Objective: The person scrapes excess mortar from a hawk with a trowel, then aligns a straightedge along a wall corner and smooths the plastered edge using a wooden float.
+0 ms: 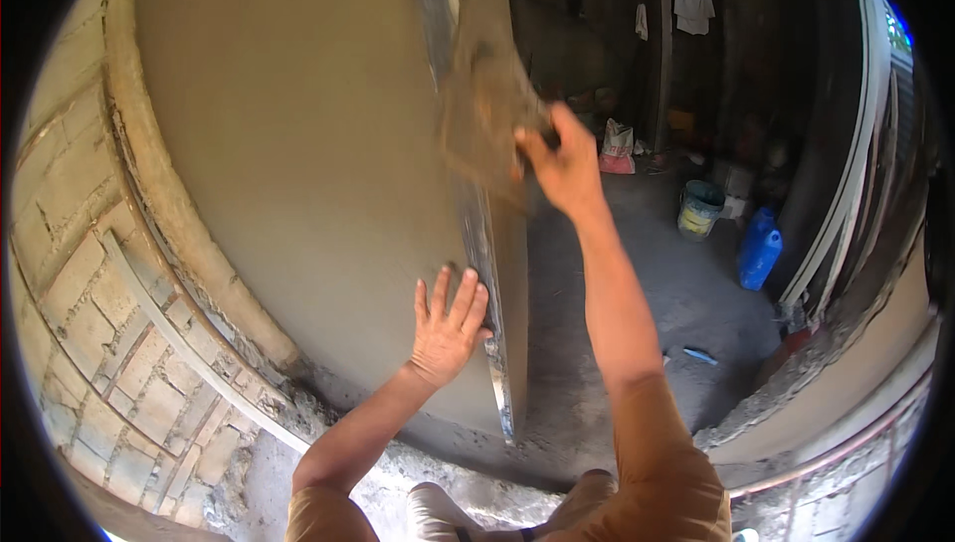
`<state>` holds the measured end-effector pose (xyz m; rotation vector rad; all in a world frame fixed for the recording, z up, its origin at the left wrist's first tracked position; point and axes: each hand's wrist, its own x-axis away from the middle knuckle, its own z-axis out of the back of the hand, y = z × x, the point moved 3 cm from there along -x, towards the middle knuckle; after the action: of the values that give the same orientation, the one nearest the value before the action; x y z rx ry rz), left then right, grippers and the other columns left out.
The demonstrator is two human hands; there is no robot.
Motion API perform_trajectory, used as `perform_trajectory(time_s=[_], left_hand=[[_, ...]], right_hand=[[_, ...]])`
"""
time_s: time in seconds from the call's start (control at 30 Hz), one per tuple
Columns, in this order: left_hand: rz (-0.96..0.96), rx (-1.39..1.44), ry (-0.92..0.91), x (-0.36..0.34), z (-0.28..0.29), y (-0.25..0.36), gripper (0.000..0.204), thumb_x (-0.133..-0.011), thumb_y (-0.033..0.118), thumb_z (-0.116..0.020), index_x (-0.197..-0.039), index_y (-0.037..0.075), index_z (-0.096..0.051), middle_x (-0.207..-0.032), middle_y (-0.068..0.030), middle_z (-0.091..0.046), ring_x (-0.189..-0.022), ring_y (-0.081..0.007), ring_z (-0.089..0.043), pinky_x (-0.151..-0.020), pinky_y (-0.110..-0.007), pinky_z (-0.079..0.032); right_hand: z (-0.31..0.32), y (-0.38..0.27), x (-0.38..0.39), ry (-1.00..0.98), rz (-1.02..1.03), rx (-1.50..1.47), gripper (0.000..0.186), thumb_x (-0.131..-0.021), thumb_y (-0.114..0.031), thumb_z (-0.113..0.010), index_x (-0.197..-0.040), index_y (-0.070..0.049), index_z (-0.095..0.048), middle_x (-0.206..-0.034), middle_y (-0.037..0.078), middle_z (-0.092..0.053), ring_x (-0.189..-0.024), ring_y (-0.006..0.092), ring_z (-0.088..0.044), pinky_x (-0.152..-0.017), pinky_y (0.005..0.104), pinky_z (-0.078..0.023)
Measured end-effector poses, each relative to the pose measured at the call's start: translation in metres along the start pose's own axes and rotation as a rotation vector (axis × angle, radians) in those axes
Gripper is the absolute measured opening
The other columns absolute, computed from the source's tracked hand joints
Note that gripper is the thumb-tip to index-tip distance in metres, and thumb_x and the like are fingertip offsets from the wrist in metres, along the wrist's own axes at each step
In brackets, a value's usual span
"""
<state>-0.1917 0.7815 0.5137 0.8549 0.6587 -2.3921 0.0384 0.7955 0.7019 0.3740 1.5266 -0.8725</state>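
A smooth grey plastered wall (288, 124) fills the left and middle, ending at a corner. A long, plaster-smeared straightedge strip (482, 264) runs down that corner. My left hand (446, 328) lies flat with fingers spread at the wall's edge, its fingertips beside the strip. Higher up, my right hand (567, 159) grips a plastering float (487, 109) by its back. The float is brownish and blurred by motion. It lies over the upper part of the corner and hides some of the strip there; whether it touches is hard to tell.
Past the corner opens a dark room with a bucket (700, 210), a blue jug (760, 250), a sack (617, 147) and a small blue object (700, 355) on the floor. Bare block wall (149, 383) stands far left, with a pale strip (189, 351) along it. Rough broken concrete (786, 403) edges the right.
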Motion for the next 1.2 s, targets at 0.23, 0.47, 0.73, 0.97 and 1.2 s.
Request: perform_trajectory(time_s=[0.23, 0.47, 0.73, 0.97, 1.2], left_hand=[[0.099, 0.010, -0.191, -0.006, 0.023, 0.006, 0.059, -0.087, 0.015, -0.064, -0.142, 0.009, -0.045, -0.160, -0.0127, -0.021, -0.139, -0.0480, -0.034, -0.107, -0.073, -0.026], [0.155, 0.044, -0.531, -0.032, 0.087, 0.018, 0.080, -0.080, 0.035, -0.077, -0.147, 0.009, -0.041, -0.161, -0.0181, -0.017, -0.143, -0.0471, -0.026, -0.109, -0.071, -0.025], [0.171, -0.087, 0.021, -0.199, 0.235, -0.079, 0.085, -0.084, 0.051, -0.070, -0.149, 0.005, -0.038, -0.160, -0.0224, -0.023, -0.140, -0.0491, -0.030, -0.110, -0.066, -0.026], [0.024, -0.209, 0.028, -0.276, 0.285, -0.093, 0.097, -0.071, 0.040, -0.083, -0.148, 0.003, -0.036, -0.160, -0.0203, -0.022, -0.140, -0.0492, -0.028, -0.108, -0.067, -0.028], [-0.050, -0.189, 0.010, -0.275, 0.281, -0.098, 0.104, -0.065, 0.037, -0.087, -0.148, 0.002, -0.035, -0.161, -0.0202, -0.021, -0.143, -0.0493, -0.024, -0.109, -0.068, -0.026]], right_hand=[[0.024, -0.122, -0.312, -0.033, 0.075, 0.138, 0.013, -0.096, -0.009, -0.063, -0.105, 0.000, -0.060, -0.088, 0.008, -0.067, -0.079, 0.0177, -0.062, -0.074, 0.0307, -0.050], [0.069, -0.139, -0.465, -0.118, -0.047, -0.316, 0.009, -0.097, -0.013, -0.064, -0.096, -0.005, -0.061, -0.079, 0.001, -0.065, -0.066, 0.0110, -0.056, -0.062, 0.0274, -0.047], [0.081, -0.003, -0.103, -0.128, -0.456, -0.236, 0.015, -0.093, -0.014, -0.067, -0.098, -0.003, -0.060, -0.085, 0.007, -0.070, -0.080, 0.0123, -0.067, -0.070, 0.0315, -0.053], [0.029, 0.016, 0.113, -0.244, -0.483, -0.040, 0.016, -0.085, -0.013, -0.072, -0.088, -0.002, -0.060, -0.079, 0.017, -0.064, -0.073, 0.0331, -0.063, -0.064, 0.0401, -0.048], [0.016, -0.026, 0.031, -0.110, -0.443, -0.261, 0.015, -0.082, -0.004, -0.073, -0.083, 0.000, -0.059, -0.077, 0.017, -0.063, -0.070, 0.0332, -0.065, -0.057, 0.0392, -0.050]])
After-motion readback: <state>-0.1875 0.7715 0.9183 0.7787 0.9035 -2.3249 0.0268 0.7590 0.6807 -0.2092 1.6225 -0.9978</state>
